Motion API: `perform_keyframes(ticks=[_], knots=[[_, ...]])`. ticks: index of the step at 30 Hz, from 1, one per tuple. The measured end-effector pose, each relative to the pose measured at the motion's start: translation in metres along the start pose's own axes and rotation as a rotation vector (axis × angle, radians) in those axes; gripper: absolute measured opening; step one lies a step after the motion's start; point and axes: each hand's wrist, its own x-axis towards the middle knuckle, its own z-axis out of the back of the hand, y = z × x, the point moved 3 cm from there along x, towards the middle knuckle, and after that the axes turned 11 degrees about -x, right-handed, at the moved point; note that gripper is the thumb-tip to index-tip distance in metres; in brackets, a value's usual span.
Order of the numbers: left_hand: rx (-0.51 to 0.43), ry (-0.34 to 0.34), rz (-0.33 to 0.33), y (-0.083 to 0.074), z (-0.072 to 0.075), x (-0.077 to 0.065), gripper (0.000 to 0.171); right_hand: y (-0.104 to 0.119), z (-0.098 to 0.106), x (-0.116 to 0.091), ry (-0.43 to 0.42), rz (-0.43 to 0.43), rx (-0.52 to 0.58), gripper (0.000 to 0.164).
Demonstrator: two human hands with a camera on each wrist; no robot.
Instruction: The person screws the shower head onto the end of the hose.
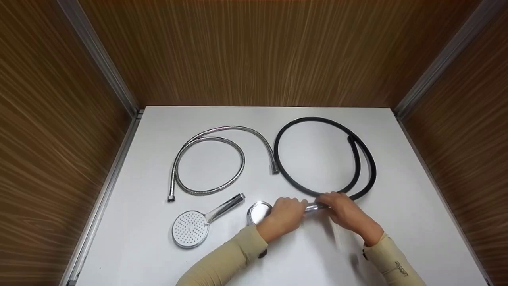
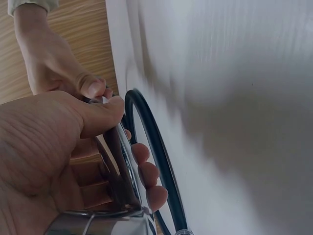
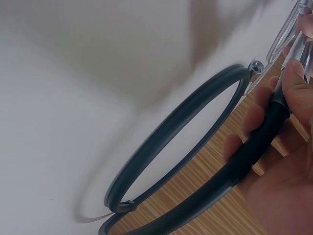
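Observation:
My left hand (image 1: 286, 214) grips the handle of a chrome hand shower (image 1: 258, 212), its round head sticking out to the left. In the left wrist view, the fingers and thumb wrap the shiny handle (image 2: 129, 171). My right hand (image 1: 349, 212) holds one end of the black shower hose (image 3: 254, 147) against the handle's end. In the right wrist view, the thumb and curled fingers surround the hose's metal collar, which meets the chrome handle. Whether the joint is threaded cannot be made out. The rest of the black hose loops behind the hands.
A second hand shower (image 1: 190, 229) lies at the left, its perforated face up. Behind it a coiled silver metal hose (image 1: 243, 159) rests on the white table (image 1: 131, 238), one end close to the black loop. Wood-grain panels (image 1: 254, 51) enclose the back and sides.

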Motion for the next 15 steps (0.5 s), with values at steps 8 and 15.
perform_keyframes(ticks=[8, 15], knots=[[-0.005, -0.030, -0.019, -0.0001, -0.0030, -0.0010, 0.021, -0.0005, -0.0009, 0.0005, -0.032, 0.027, 0.044, 0.031], [0.020, -0.031, -0.024, -0.0018, -0.0059, -0.0015, 0.022, -0.0006, -0.0015, 0.0011, 0.003, 0.010, 0.072, 0.024]])
